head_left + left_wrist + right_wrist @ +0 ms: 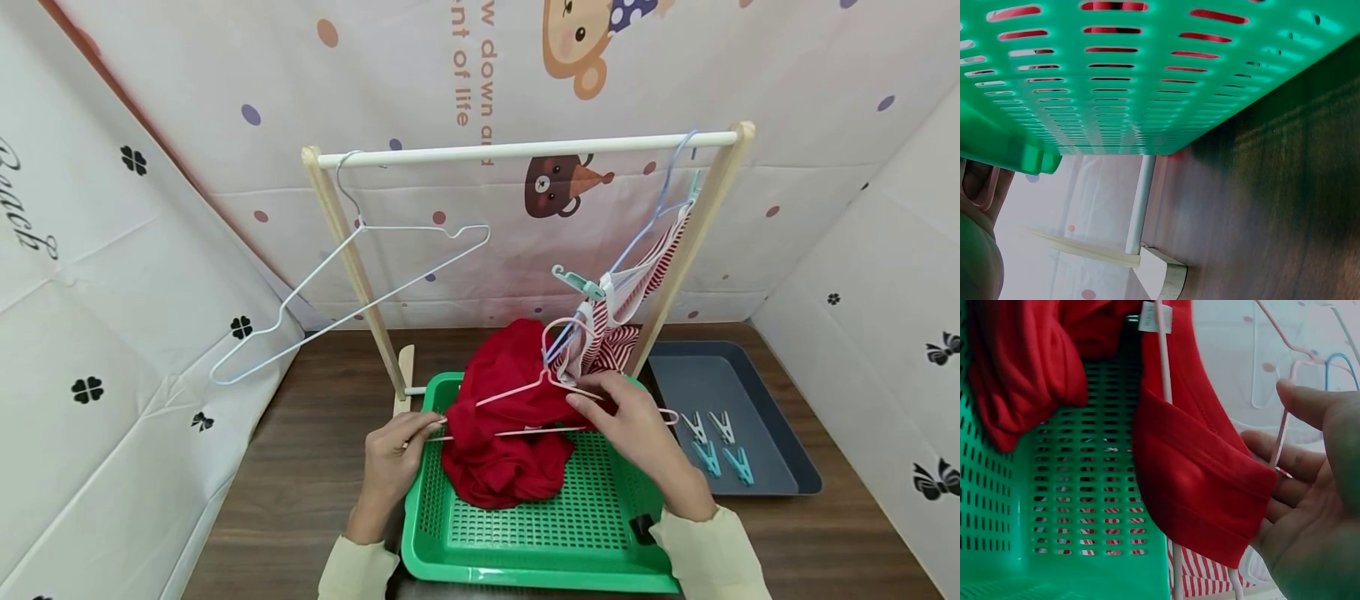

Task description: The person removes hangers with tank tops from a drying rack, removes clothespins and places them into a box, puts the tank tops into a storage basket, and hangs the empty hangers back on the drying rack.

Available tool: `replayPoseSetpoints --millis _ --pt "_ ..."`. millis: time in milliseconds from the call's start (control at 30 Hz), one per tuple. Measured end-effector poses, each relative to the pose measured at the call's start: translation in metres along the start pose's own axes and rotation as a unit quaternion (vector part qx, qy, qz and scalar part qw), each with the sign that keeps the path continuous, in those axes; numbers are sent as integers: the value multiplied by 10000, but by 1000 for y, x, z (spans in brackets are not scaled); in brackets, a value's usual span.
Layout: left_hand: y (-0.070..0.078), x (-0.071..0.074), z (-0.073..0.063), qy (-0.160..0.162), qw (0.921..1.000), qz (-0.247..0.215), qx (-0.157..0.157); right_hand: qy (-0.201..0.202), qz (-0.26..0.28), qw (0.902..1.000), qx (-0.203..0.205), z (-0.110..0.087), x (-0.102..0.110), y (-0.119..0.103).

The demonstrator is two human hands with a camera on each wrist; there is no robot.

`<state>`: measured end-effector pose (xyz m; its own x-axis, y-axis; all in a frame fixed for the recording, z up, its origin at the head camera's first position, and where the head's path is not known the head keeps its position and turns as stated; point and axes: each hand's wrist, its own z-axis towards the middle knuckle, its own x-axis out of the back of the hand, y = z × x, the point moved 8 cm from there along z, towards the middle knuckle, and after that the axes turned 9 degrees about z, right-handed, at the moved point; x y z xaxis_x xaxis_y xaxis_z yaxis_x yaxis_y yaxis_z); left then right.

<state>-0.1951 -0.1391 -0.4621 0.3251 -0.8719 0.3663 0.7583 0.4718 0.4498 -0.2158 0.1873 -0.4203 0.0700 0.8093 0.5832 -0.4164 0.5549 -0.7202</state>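
Note:
A red garment (510,450) lies bunched over the green basket (570,575), draped around a pink hanger (517,389). At the hanger's left end, my left hand (393,454) pinches it beside the cloth. My right hand (633,417) holds the hanger's right arm between thumb and fingers, and the hanger's tip sticks out past that hand. In the right wrist view, a red band of the garment (1197,481) is looped over the hanger near my right hand (1316,469). The left wrist view catches only part of my left hand (982,256) at its edge.
A rack with a white rail (487,152) stands behind the basket. From it hang a white hanger (397,292) on the left and a blue hanger (637,237) with a red-striped cloth (611,342) on the right. A grey tray (780,450) holds several clothespins (738,462).

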Motion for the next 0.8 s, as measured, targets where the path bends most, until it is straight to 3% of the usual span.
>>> replayPoseSetpoints --millis 233,667,800 --pt "1 2 1 54 10000 -14 -38 202 118 9974 682 1 -1 -6" --pt "0 0 0 -161 9998 -129 20 449 723 9917 966 -1 1 -5" --pt "-1 1 0 -352 9990 -179 221 496 788 9906 1004 -2 2 -5"
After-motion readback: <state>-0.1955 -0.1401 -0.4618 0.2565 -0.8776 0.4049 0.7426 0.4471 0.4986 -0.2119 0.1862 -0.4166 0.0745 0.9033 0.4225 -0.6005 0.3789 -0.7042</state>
